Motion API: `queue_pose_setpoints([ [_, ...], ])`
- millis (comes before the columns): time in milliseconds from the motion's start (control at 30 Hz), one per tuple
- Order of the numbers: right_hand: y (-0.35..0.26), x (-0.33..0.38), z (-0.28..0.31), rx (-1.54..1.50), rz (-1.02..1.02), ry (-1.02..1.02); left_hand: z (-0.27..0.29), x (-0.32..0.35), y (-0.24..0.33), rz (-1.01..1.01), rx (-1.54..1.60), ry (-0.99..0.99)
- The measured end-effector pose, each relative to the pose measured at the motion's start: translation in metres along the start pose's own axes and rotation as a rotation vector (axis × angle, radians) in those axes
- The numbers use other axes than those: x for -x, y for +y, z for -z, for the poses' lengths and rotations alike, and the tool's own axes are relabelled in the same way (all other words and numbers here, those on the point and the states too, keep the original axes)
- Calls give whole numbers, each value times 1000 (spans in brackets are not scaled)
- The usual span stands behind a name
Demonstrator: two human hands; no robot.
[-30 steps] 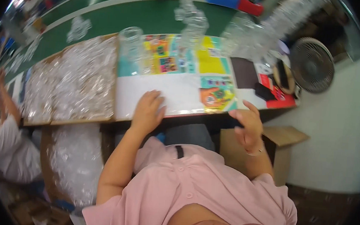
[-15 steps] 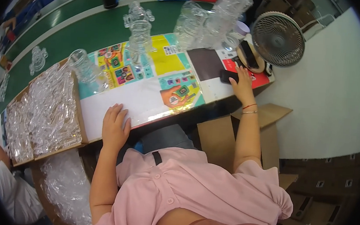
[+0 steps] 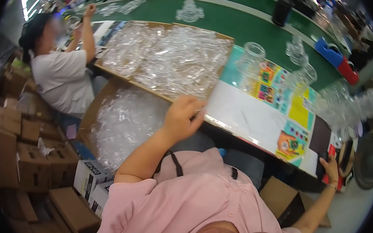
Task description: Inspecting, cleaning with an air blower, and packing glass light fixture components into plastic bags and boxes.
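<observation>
My left hand (image 3: 182, 116) rests with curled fingers on the near edge of the table, where a cardboard tray (image 3: 153, 90) of clear plastic parts (image 3: 173, 62) meets a white and colourful printed sheet (image 3: 257, 114). It holds nothing that I can see. My right hand (image 3: 330, 167) reaches far right and touches a dark flat object (image 3: 319, 141) at the table's corner. Clear glass jars (image 3: 251, 60) stand on the sheet beyond my left hand.
A person in a white shirt (image 3: 61, 79) works at the table to my left. A box lined with clear plastic (image 3: 124, 120) sits below the tray. Cardboard boxes (image 3: 19, 146) stack on the floor. A fan (image 3: 369, 159) stands at the right.
The view has swung left, so the tray and the co-worker now fill the upper left. My left hand has shifted to the tray's edge; my right hand stays at the table's right corner.
</observation>
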State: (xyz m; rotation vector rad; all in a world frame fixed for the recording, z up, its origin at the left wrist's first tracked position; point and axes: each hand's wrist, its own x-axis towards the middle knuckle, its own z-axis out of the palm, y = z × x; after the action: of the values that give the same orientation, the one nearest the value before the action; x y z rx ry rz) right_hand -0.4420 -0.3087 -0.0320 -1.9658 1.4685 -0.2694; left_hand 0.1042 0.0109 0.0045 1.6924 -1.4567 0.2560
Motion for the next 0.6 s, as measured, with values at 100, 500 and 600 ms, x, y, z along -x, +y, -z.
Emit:
queue_pose_setpoints([
  [100, 2, -4, -5, 115, 19, 53, 33, -10, -60, 150, -176, 143],
  [500, -86, 42, -59, -1238, -149, 307, 115, -16, -289, 567, -695, -191],
  [600, -108, 31, -83, -1371, -292, 296, 125, 2, -322, 636, -564, -158],
])
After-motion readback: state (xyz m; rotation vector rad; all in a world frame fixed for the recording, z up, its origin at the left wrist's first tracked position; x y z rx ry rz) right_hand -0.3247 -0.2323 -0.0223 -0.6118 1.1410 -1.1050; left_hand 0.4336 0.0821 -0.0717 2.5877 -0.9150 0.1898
